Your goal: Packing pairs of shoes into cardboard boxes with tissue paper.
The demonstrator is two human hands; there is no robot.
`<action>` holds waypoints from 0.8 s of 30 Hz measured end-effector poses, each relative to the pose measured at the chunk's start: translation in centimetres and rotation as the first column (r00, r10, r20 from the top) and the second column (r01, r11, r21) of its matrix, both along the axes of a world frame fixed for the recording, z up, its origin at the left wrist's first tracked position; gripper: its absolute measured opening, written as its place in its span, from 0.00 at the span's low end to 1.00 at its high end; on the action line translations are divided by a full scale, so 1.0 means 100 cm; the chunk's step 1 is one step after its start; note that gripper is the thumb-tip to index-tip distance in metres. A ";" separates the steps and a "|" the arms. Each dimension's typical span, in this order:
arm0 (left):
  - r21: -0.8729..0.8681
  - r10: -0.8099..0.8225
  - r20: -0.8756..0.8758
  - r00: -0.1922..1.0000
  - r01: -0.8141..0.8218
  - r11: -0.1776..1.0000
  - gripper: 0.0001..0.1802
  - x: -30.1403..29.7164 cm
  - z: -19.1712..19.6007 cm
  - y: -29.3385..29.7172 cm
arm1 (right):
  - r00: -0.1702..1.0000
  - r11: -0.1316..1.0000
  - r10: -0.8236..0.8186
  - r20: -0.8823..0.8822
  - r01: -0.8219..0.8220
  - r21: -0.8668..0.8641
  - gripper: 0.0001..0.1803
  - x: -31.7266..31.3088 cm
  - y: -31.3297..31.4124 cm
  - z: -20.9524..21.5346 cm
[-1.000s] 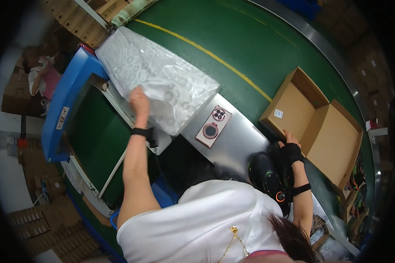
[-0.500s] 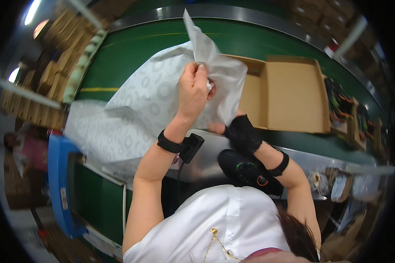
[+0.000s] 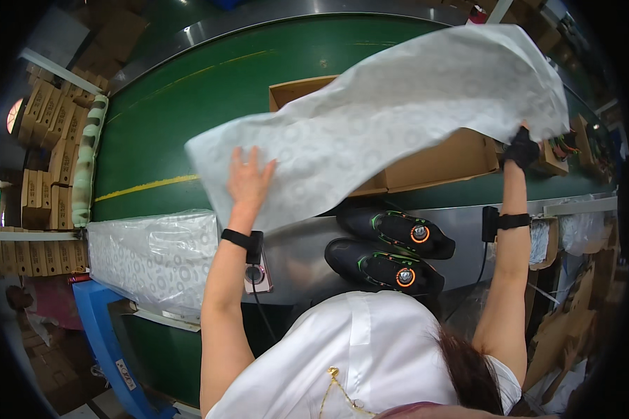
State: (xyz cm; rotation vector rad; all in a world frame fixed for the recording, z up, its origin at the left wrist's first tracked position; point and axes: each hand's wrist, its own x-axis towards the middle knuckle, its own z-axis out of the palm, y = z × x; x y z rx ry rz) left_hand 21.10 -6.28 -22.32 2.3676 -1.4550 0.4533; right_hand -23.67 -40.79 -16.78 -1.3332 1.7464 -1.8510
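Note:
A wide sheet of white patterned tissue paper point(image 3: 370, 126) is spread in the air before me, slanting up to the right. My left hand point(image 3: 250, 183) lies against its left end, fingers stretched and spread. At the right end, my right hand point(image 3: 521, 149), in a black glove with bare fingertips, pinches the sheet's lower edge. Behind and under the paper stands an opened brown cardboard box point(image 3: 444, 166), partly covered. Between my arms, two black shoes, a farther one point(image 3: 398, 232) and a nearer one point(image 3: 384, 269), with green trim and orange-ringed dials, rest on the metal ledge.
The green conveyor belt point(image 3: 147, 150) runs across in front. A stack of patterned paper point(image 3: 157, 255) lies at left, above a blue frame point(image 3: 105, 328). A pink device point(image 3: 258, 278) sits by my left wrist. Cardboard boxes point(image 3: 45, 174) are piled far left; more boxed shoes point(image 3: 560, 146) stand right.
The crumpled sheet has been opened out and swung right over the box. My right hand moved far right and took its edge; my left hand moved left and its fingers spread. Both shoes now show.

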 end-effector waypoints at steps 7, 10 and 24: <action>0.352 0.510 -0.779 0.365 -0.418 0.837 0.48 0.074 -0.048 0.045 | 0.982 0.985 -0.171 0.074 0.173 -0.015 0.39 -0.031 0.015 -0.004; 0.287 0.242 -0.953 -0.182 -0.291 0.913 0.46 0.059 -0.049 0.030 | 0.989 0.999 0.032 -0.146 -0.033 -0.004 0.42 -0.048 0.027 -0.002; -0.011 -0.254 -0.902 -0.350 -0.569 0.822 0.12 -0.008 -0.075 0.002 | -0.492 0.432 0.599 -0.631 -0.465 0.773 0.17 0.005 0.336 -0.034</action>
